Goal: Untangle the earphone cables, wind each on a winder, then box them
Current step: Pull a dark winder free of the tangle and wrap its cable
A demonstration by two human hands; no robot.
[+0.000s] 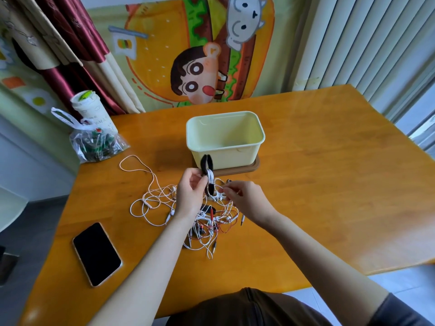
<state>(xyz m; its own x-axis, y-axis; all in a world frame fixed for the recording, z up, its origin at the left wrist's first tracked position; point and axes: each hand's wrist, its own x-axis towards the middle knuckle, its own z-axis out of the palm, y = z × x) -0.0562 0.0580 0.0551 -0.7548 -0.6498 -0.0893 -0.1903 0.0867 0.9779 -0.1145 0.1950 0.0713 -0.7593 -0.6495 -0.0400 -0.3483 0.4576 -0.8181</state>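
Looking down from the head camera, the left hand (190, 192) grips a black winder (208, 164) upright above the table (329, 172), white cable wrapped round its middle, while the right hand (244, 196) pinches a white strand just beside it. Under both hands lies the tangle of earphone cables (207, 224), with the pale yellow box (226, 154) open-topped just behind and a phone (96, 254) to the left.

I see both forearms reaching forward; left hand (191, 192) grips the winder (206, 164), right hand (247, 198) beside it pinches a cable (219, 185).
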